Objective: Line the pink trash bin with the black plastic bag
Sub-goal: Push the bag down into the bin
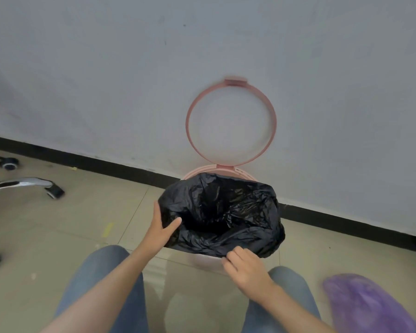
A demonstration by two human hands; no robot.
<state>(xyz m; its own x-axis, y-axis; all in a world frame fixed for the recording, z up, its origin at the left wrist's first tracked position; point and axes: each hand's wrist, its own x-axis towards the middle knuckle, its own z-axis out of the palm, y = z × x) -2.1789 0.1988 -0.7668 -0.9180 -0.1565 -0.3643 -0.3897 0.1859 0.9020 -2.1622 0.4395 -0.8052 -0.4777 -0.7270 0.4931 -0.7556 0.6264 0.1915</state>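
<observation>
The pink trash bin [202,173] stands on the floor against the wall, between my knees. Its pink ring lid [190,111] is flipped up and leans on the wall. The black plastic bag [226,212] sits in the bin, mouth open, its edge folded over most of the rim; only the far rim shows pink. My left hand [162,230] grips the bag's left edge, thumb inside the opening. My right hand [244,265] pinches the bag's near edge at the front of the bin.
A white wall with a black baseboard [346,223] runs behind the bin. Chrome chair legs with castors [54,191] lie at the left on the tiled floor. A purple object [368,306] is at the lower right beside my right knee.
</observation>
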